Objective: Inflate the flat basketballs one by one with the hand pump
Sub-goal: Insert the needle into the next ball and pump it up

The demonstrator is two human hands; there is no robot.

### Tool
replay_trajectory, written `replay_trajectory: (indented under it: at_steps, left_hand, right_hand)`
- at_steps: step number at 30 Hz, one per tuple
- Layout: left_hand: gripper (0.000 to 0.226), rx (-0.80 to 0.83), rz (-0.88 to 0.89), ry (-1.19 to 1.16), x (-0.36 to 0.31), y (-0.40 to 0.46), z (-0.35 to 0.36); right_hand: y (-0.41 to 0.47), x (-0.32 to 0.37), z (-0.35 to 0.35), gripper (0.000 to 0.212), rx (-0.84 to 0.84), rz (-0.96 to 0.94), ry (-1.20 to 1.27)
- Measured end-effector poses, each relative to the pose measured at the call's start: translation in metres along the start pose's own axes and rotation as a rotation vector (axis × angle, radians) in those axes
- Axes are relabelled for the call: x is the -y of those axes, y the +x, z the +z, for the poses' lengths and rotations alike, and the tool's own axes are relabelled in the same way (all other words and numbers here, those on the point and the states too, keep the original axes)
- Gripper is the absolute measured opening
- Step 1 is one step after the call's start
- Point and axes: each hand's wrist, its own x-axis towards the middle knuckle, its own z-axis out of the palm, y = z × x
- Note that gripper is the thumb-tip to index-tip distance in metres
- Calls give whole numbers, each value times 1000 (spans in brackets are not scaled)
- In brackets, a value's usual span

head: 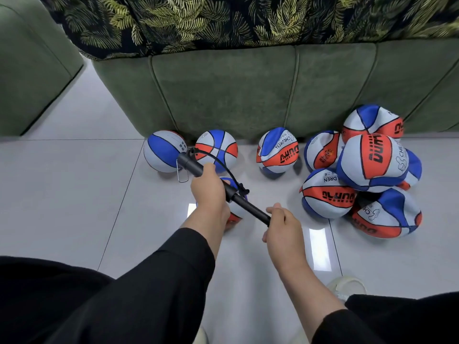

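Head view, left hand (pixel 208 188) grip clenching black pump (pixel 191 166), right hand (pixel 283 225) grip clenching its handle, crumpled balls (pixel 372 162) printed "CHILDREN"

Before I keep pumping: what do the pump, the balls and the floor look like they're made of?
Pump: matte black, probably plastic, with a thin wire loop at its far end.
Balls: pliable rubber or synthetic leather, since the flat ones dent and crease.
Floor: glossy pale tile, shown by grout lines and light reflections.

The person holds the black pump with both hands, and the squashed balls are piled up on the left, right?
Not quite: the head view shows the squashed balls piled on the right. Both the left hand and right hand do hold the black pump.
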Motion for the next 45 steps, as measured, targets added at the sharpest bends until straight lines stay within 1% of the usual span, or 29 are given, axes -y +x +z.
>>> replay_trajectory:
  at_steps: [5,7,9,11,14,20,24,26,32,37,41,43,45]
  left_hand:
    - [19,-8,-36,52,19,-11,3]
    - [20,3,-16,60,25,-17,7]
    - [18,45,17,73,29,-25,11]
    - [20,89,33,75,36,-31,14]
    - [28,100,35,94,44,-35,11]
    - [21,83,-16,97,33,-20,7]
    - [12,22,28,63,16,-3,3]
    - [14,9,25,43,10,4,2]
    - [15,17,-10,91,23,-11,4]
    - [13,70,29,141,39,-32,10]
    - [10,82,29,137,44,-36,9]
    - [11,80,12,152,42,-32,8]
    - [15,89,-11,148,39,-28,9]
  right_hand:
    - [4,-1,2,46,-16,34,-26]
    - [5,0,6,50,-20,38,-13]
    - [5,3,10,47,-28,45,-1]
    - [6,4,13,41,-28,55,7]
    - [5,4,15,44,-17,50,-2]
    - [1,4,10,40,38,-13,-36]
    - [1,-3,3,40,28,-4,-26]
    - [1,-6,2,39,35,9,-31]
    - [5,-7,7,38,0,33,-41]
    - [4,-1,15,42,-27,62,4]
    - [2,3,15,45,-14,42,-7]
    - [0,4,16,47,6,34,-13]
    - [-2,4,15,43,17,26,-28]
